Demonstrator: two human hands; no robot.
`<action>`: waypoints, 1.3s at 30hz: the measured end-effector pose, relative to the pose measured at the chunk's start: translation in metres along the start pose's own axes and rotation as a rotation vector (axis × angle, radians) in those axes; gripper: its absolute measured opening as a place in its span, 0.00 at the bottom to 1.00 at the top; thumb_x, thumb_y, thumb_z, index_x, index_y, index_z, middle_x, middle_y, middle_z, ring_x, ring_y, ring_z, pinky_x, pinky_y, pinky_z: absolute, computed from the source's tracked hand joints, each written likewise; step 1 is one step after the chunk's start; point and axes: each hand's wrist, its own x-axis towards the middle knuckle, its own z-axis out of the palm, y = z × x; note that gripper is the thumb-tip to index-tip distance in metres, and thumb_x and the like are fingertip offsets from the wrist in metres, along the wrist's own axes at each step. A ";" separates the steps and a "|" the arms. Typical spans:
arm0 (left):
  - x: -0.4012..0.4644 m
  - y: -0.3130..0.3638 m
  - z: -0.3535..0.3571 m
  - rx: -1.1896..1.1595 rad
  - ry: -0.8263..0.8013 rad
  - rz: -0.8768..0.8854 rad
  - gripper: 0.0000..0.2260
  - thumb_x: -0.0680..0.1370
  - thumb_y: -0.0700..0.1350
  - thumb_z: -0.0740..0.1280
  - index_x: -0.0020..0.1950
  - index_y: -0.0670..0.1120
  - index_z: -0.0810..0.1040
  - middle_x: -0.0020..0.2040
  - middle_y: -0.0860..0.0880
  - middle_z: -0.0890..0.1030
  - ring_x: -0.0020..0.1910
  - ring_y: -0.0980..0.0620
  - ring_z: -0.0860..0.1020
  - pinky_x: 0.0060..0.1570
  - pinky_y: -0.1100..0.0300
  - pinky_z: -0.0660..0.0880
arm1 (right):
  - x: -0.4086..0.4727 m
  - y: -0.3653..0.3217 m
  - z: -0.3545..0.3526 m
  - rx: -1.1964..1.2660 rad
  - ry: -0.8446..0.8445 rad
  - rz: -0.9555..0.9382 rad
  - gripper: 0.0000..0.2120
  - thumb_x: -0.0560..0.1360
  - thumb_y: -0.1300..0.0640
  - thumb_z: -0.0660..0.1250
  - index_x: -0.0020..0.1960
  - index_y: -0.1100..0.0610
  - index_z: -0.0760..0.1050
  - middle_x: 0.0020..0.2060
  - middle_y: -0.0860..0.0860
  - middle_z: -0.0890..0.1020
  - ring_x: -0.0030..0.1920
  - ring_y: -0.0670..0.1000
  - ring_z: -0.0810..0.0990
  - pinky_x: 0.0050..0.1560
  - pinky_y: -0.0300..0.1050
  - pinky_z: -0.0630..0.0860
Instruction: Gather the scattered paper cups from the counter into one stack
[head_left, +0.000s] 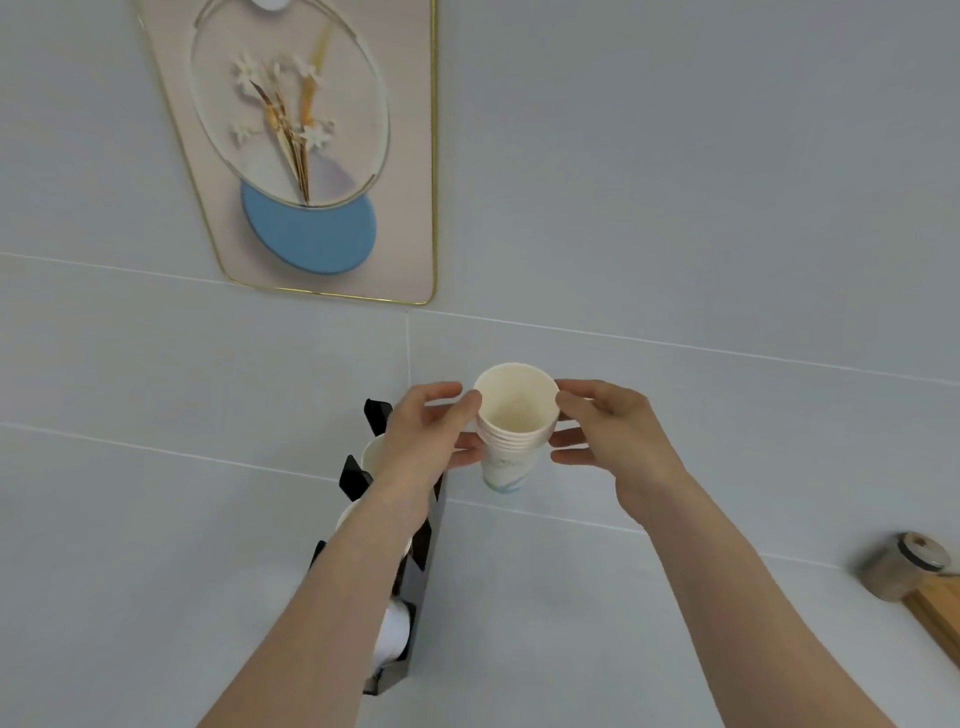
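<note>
A stack of several white paper cups (511, 431) with a blue print near its base is held up in front of the tiled wall, mouth tilted toward me. My left hand (423, 436) grips the stack's left side with thumb and fingers. My right hand (615, 436) touches the top cup's rim on the right with its thumb, the other fingers spread beside the stack. More white cups (374, 454) sit in a black wall-mounted cup holder (423, 597) below my left forearm, partly hidden by it.
A framed wall decoration (311, 156) with a blue disc and dried flowers hangs at upper left. A lidded glass jar (904, 566) stands on a wooden board (940, 613) at the right edge. The counter is out of view.
</note>
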 end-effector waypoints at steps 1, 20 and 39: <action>0.004 0.014 -0.009 0.003 0.007 0.026 0.14 0.77 0.46 0.73 0.61 0.45 0.79 0.54 0.44 0.83 0.35 0.51 0.84 0.44 0.54 0.85 | 0.002 -0.013 0.011 0.003 -0.005 -0.021 0.10 0.79 0.59 0.67 0.58 0.55 0.84 0.48 0.57 0.86 0.38 0.53 0.85 0.48 0.55 0.87; 0.095 -0.015 -0.137 0.139 0.100 -0.111 0.13 0.77 0.47 0.72 0.60 0.46 0.79 0.53 0.47 0.83 0.46 0.48 0.85 0.53 0.51 0.82 | 0.058 0.021 0.167 -0.198 0.004 0.117 0.11 0.77 0.54 0.67 0.57 0.53 0.82 0.44 0.55 0.88 0.42 0.53 0.86 0.51 0.53 0.85; 0.131 -0.079 -0.140 0.295 0.110 -0.225 0.13 0.73 0.44 0.71 0.57 0.50 0.79 0.52 0.51 0.84 0.45 0.50 0.81 0.53 0.51 0.77 | 0.057 0.087 0.201 -0.336 0.237 0.345 0.15 0.77 0.48 0.69 0.62 0.50 0.82 0.57 0.52 0.84 0.55 0.55 0.82 0.57 0.49 0.79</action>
